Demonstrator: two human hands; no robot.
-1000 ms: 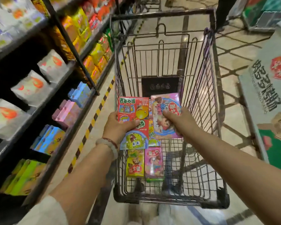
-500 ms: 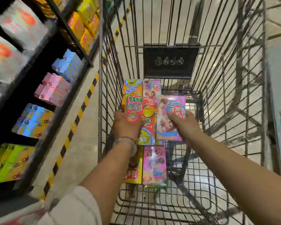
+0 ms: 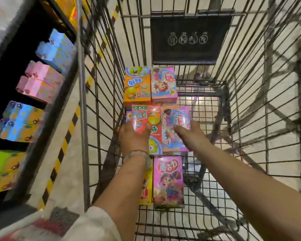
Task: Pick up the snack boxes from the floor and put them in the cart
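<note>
The red box (image 3: 144,119) and the pink box (image 3: 176,126) sit low inside the cart (image 3: 82,101), side by side in the middle of the row along its left wall. The left hand (image 3: 133,136) grips the red box by its near end, thumb on top. The right hand (image 3: 189,133) holds the pink box the same way, fingers lying over its face. A box with a yellow cartoon face (image 3: 154,145) shows just under them.

Ahead lie an orange box (image 3: 137,86) and another pink one (image 3: 163,85), flat on the cart floor. Nearer the person lie a yellow box (image 3: 146,188), half hidden by the left wrist, and a magenta box (image 3: 168,181).

To finish the step well, I would lower both boxes flat and level, edges squared against the pair ahead, and let go only once they rest on something firm. Dropped from above, they might slide off the box below or tip against the wire.

Shelves (image 3: 42,80) of packaged goods stand to the left, beyond striped floor tape (image 3: 66,140).
</note>
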